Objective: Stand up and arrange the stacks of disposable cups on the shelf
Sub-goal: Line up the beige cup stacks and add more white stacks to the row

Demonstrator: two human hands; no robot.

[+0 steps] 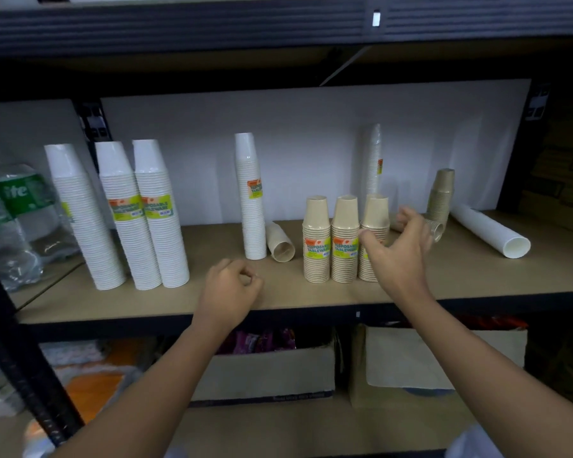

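Right hand (398,249) splayed, holding nothing, at the third tan stack (374,226); left hand (231,285) loosely curled, idle. Stacks look light, crushable, tippy; I'd grip mid-height, gently.

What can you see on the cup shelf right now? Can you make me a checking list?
Surface: brown shelf board, front strip bare.
Job's things: three tall white stacks upright at left; one slim white stack upright mid-shelf; three short beige stacks upright in a row; a beige stack, a white stack and another beige stack lying down.
Clutter: wrapped green-label bottles at far left.
Grippers: left hand loosely curled, empty; right hand open by the third beige stack, contact unclear.
Cables: nothing seen.
Surroundings: cardboard boxes on the shelf below.
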